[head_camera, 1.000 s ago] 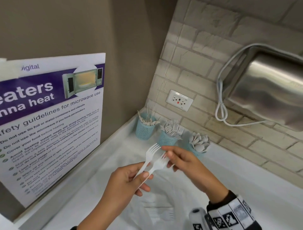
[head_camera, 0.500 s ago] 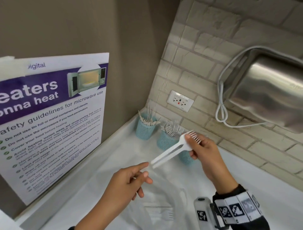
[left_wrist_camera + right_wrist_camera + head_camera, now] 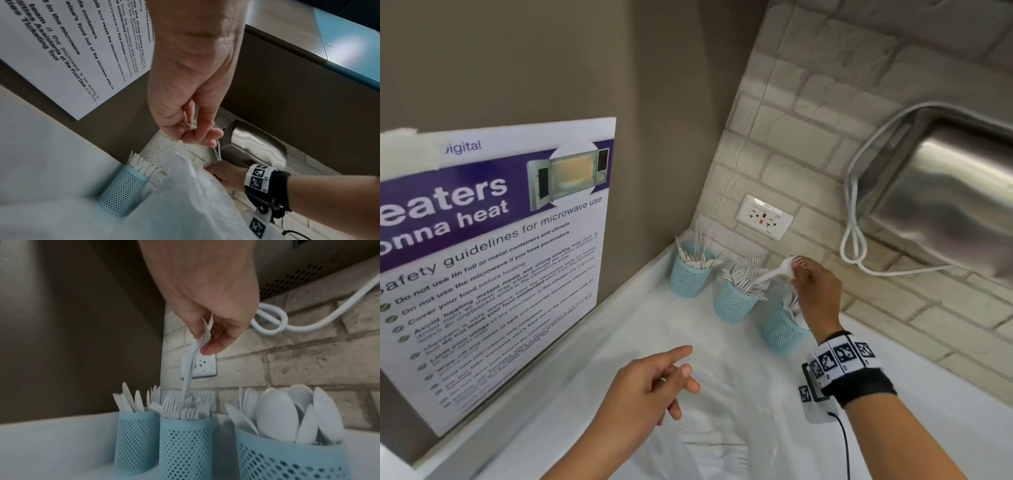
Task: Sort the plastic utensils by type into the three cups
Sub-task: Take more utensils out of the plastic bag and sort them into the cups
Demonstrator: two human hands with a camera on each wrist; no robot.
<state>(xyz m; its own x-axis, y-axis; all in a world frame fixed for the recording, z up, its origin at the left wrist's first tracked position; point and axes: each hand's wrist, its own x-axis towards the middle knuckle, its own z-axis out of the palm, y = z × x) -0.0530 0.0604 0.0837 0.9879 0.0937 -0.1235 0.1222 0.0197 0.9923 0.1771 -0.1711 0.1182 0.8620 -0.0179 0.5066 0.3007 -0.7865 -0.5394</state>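
The right hand (image 3: 207,293) pinches the tine ends of two white plastic forks (image 3: 190,369) between thumb and fingers (image 3: 213,347), their handles dipping into the middle pale-blue perforated plastic cup (image 3: 185,443). Nearer than that cup, the left hand (image 3: 643,387) hangs loosely open, holding nothing, above a clear plastic bag (image 3: 722,411) on the white tabletop (image 3: 945,411).

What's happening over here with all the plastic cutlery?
A person is sorting white plastic utensils into three blue mesh cups in the counter corner. The right hand pinches forks by their heads, handles down into the middle cup, which already holds forks. The left cup holds knives, the right cup spoons. The left hand hovers empty over a clear plastic bag with at least one more fork inside.
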